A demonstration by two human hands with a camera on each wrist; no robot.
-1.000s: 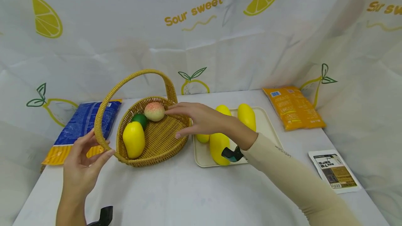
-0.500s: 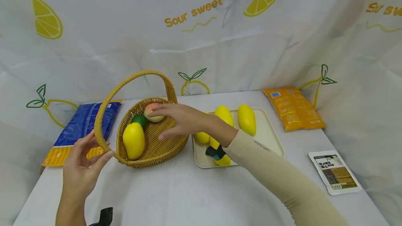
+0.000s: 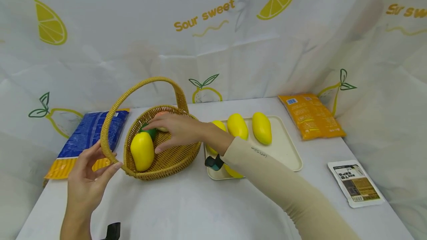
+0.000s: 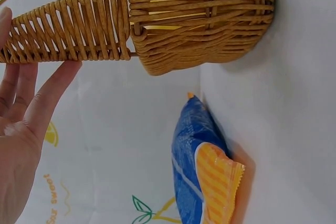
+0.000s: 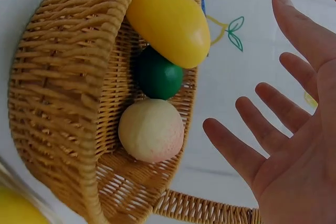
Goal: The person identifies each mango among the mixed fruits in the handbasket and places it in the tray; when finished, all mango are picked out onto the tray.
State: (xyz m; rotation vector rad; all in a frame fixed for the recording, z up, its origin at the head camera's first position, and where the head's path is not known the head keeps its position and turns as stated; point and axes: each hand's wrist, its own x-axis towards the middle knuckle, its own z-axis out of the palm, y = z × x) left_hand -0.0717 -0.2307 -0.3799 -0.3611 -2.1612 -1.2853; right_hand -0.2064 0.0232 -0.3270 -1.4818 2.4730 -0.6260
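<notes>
My left hand (image 3: pixel 87 184) grips the handle (image 3: pixel 107 129) of a wicker basket (image 3: pixel 175 155) between thumb and fingers, low on its left side. The handle also shows between my fingers in the left wrist view. Over the basket hovers my right hand (image 3: pixel 178 129), its fingers spread and holding nothing, close to the yellow mango (image 3: pixel 142 152) inside. Along the basket's left wall lie this mango, a dark green round fruit (image 5: pixel 159 75) and a pale peach (image 5: pixel 151 129) with a pink blush. In the head view the right hand partly covers the green fruit and the peach.
A cream tray (image 3: pixel 290 147) right of the basket bears several yellow mangoes (image 3: pixel 261 128), some behind the right arm. A blue and orange bag (image 3: pixel 91 132) lies left, an orange bag (image 3: pixel 311 117) at the back right. A white packet (image 3: pixel 356 183) is near the right edge.
My right hand has moved left across the basket, from beside the peach to above the green fruit and near the mango. The left hand has stayed on the handle.
</notes>
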